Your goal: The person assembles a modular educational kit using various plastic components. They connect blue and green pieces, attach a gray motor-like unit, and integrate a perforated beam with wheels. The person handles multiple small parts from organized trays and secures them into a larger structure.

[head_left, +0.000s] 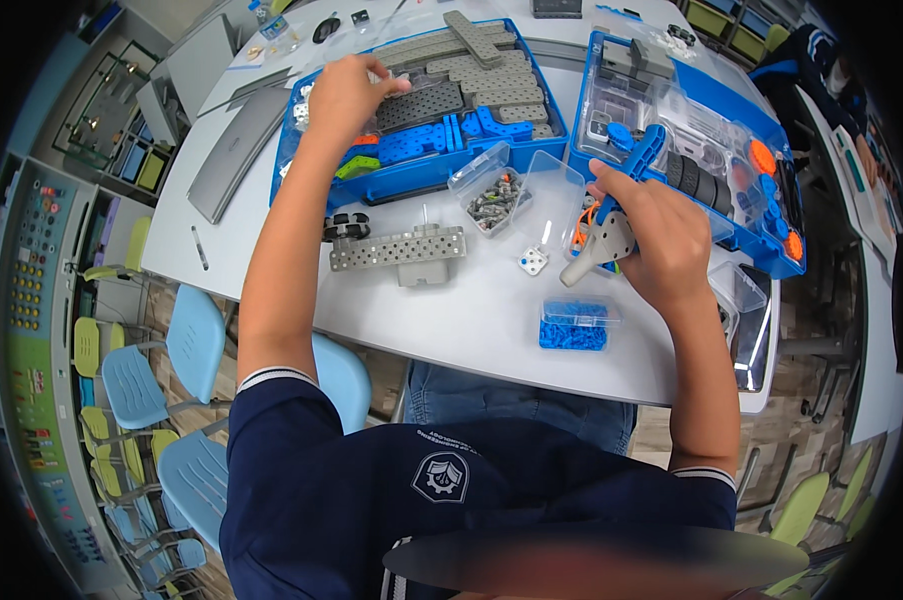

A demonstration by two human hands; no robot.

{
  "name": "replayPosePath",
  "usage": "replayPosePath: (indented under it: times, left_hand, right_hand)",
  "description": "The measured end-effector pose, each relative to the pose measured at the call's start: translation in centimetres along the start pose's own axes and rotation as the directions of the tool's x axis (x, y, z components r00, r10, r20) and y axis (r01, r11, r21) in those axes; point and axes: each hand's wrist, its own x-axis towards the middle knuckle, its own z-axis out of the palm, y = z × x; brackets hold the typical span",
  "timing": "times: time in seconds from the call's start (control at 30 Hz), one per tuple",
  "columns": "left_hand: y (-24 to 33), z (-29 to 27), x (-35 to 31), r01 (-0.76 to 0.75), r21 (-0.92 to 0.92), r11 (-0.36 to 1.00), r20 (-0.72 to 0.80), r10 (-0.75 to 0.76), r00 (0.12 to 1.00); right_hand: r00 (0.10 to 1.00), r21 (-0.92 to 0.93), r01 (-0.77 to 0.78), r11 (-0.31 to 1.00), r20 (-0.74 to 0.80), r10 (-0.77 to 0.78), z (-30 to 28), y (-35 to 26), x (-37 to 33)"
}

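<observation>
My left hand (pixel 346 95) reaches into the left blue parts tray (pixel 301 170), fingers resting on grey perforated plates (pixel 426 103). My right hand (pixel 661 235) holds a small assembly of a blue beam and a grey angled piece (pixel 616 215) above the white table (pixel 451 320), in front of the right blue tray (pixel 766 255). A grey perforated beam assembly with a small black wheel (pixel 396 250) lies on the table between my arms.
A clear box of metal fasteners (pixel 493 200), a small white cube (pixel 533 261) and a clear box of blue pins (pixel 574 325) lie on the table. A closed laptop (pixel 233 150) sits at the left. Light blue chairs (pixel 186 345) stand below the table edge.
</observation>
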Motion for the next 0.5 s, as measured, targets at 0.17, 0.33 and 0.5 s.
replayPosePath:
  times: [0.17,0.33,0.5]
  left_hand:
    - [-1.3,-0.2,1.3,-0.231,0.035,0.972,0.067,0.228,0.971]
    - [-1.9,0.0,1.9,-0.142,0.033,0.989,0.252,0.13,0.959]
    - [-2.5,0.4,2.1,-0.181,0.055,0.982,0.22,0.165,0.961]
  right_hand:
    - [1.0,0.0,-0.006,1.0,0.014,0.006,0.0,0.0,0.0]
    - [1.0,0.018,-0.026,0.999,0.017,0.026,0.1,0.0,-0.1]
    - [0.999,-0.002,-0.021,1.0,0.035,0.021,0.2,0.1,-0.2]
